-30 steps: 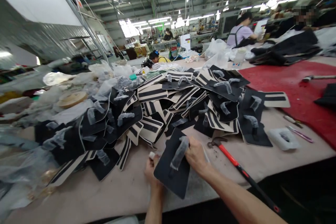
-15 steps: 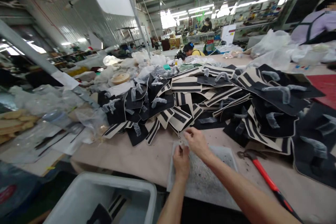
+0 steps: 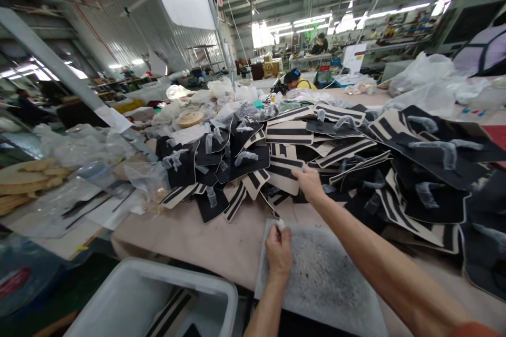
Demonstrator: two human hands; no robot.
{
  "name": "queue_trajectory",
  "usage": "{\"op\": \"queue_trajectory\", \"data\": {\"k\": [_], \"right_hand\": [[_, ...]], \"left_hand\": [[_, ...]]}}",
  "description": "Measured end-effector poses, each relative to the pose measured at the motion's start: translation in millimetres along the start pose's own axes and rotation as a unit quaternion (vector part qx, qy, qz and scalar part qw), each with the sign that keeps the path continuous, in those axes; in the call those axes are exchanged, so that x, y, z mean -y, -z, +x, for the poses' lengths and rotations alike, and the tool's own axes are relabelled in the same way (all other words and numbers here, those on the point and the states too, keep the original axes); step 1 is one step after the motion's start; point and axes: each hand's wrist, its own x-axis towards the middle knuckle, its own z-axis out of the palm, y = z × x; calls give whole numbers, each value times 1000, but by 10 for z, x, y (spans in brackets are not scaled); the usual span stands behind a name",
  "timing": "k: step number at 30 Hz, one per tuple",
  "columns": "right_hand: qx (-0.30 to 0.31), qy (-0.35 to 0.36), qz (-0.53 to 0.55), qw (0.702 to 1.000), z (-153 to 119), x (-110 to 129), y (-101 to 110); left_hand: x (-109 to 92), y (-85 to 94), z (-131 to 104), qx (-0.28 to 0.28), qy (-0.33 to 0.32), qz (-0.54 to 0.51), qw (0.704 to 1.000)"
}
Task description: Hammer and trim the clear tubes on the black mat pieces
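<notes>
My right hand (image 3: 310,182) pinches the edge of a black-and-cream striped panel (image 3: 282,172) at the near side of a large heap. My left hand (image 3: 279,250) is closed above the left edge of a grey, speckled slab (image 3: 322,263). A small whitish bit pokes out at its fingertips, too small to name. Other panels in the heap lie black side up, such as a black panel (image 3: 211,208) with a strip of clear plastic wrap on it.
At the lower left stands a pale plastic bin (image 3: 231,295) with striped and black pieces inside. Clear plastic bags (image 3: 144,181) crowd the table's left side. Farther back, a person in yellow (image 3: 304,84) bends down; another person's lilac top (image 3: 484,50) shows at right.
My right hand has moved forward from near my left hand to a striped panel and gripped it. My left hand stays over the slab. The red-handled hammer is no longer visible.
</notes>
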Motion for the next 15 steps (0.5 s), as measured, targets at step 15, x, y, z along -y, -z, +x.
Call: {"op": "queue_trajectory", "data": {"k": [15], "right_hand": [[93, 380, -467, 793, -2442, -1233, 1164]], "left_hand": [[23, -44, 9, -16, 18, -32, 999]]}}
